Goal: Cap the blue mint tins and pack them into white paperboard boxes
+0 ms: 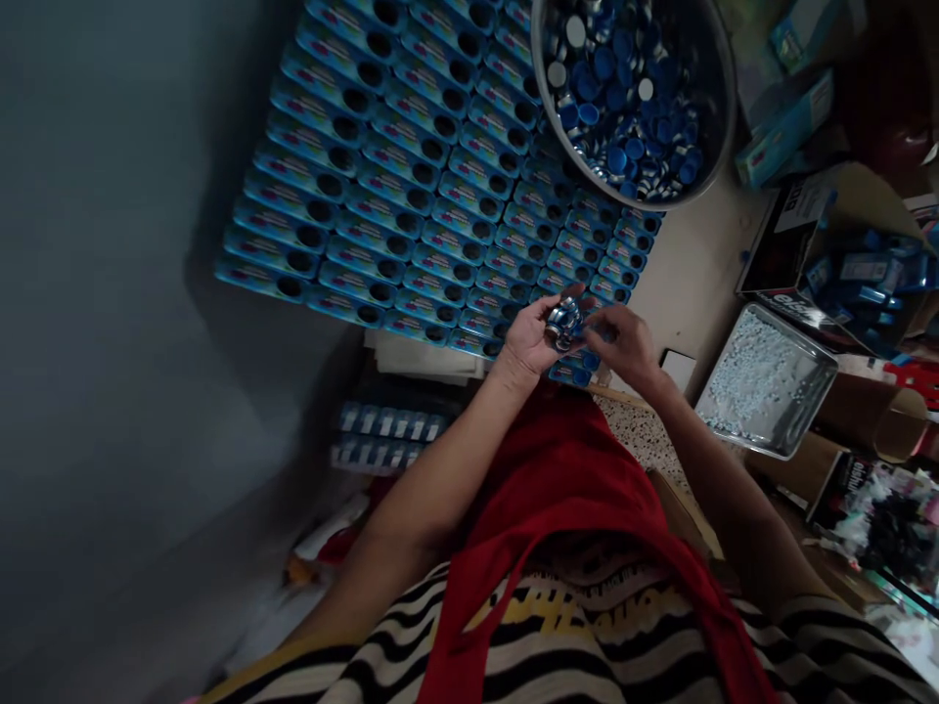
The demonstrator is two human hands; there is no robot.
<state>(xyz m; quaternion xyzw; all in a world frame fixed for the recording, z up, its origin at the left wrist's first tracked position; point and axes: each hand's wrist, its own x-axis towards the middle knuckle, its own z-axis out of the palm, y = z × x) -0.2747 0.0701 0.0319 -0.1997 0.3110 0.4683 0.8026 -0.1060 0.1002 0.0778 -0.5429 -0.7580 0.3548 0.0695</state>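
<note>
My left hand [529, 339] is cupped palm up around several small blue-and-silver caps [563, 321]. Close beside it, my right hand [625, 342] has its fingers bent in a pinch at the edge of these caps; what is between its fingertips is too dark to make out. Below and beyond both hands lie rows of blue printed boxes [447, 215], each with a dark round hole near one end. A metal basin [726, 127] at the top holds many more such caps, some showing white discs.
To the right stands a metal tray [784, 445] of small pale pieces. Behind it is an open carton [788, 225] of blue packets. A white rectangular object [678, 368] lies by my right wrist. Stacked blue-and-white packs [388, 422] sit lower left, near a grey wall [110, 293].
</note>
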